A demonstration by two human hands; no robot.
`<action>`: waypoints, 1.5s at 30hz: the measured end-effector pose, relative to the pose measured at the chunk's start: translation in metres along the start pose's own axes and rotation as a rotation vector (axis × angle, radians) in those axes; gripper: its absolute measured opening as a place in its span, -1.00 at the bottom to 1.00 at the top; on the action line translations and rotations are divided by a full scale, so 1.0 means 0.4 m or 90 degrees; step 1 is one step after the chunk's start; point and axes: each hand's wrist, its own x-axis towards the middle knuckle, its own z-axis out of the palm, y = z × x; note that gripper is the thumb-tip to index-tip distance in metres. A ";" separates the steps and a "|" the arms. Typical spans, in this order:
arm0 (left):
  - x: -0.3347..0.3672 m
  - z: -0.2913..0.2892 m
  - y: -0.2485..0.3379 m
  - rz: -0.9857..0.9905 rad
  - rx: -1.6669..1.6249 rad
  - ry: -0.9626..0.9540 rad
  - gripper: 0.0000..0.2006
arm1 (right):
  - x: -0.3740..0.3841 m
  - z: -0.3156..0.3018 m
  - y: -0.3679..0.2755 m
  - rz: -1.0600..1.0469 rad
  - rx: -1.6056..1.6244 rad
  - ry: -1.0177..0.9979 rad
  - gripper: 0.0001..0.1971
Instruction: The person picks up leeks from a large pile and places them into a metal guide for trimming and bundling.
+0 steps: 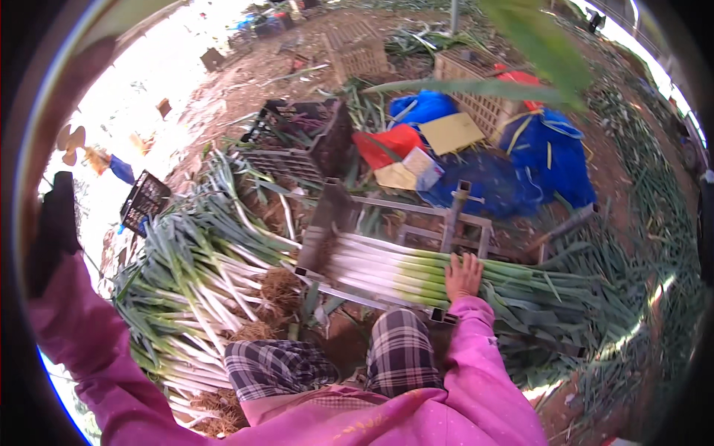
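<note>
Resting palm-down, the right hand (464, 276) lies with extended fingers across a bundle of leeks (387, 267), touching it where pale stems turn to green leaves. The bundle lies crosswise on a metal frame (454, 219), in front of the plaid trousers (401, 353); its white ends point left, toward an upright plate (329, 212), and its leaves spread right. The left sleeve (97, 357) extends to the far left, well apart from the right hand; whether the left hand is clamped on anything cannot be told at the dark rim. A second heap of leeks (193, 286) occupies the left side. A black crate (327, 145) and blue sacks (554, 160) stand beyond the frame.
</note>
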 end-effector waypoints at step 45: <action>-0.851 1.168 0.877 -0.191 -0.533 -0.506 -0.76 | 0.030 -0.022 0.042 0.011 -0.113 -0.097 -0.63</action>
